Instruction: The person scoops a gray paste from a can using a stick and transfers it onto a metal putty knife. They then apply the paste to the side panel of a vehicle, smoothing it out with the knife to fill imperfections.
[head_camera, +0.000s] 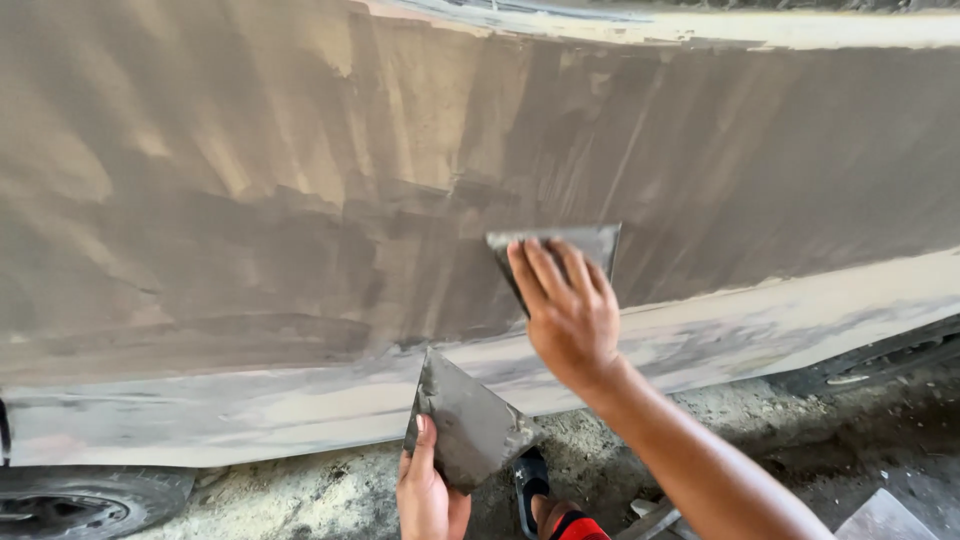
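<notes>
My right hand presses a flat grey spreader blade against the side of a car body panel coated in streaky grey-brown filler. Its fingers lie flat on the blade's back. Lower down, my left hand grips a second flat plate smeared with grey filler, held tilted just off the panel's lower edge. The plate's far face is hidden.
A dark tyre shows at the bottom left. Dusty concrete ground runs under the car. My foot in a dark sandal is below the hands. A grey sheet corner lies at the bottom right.
</notes>
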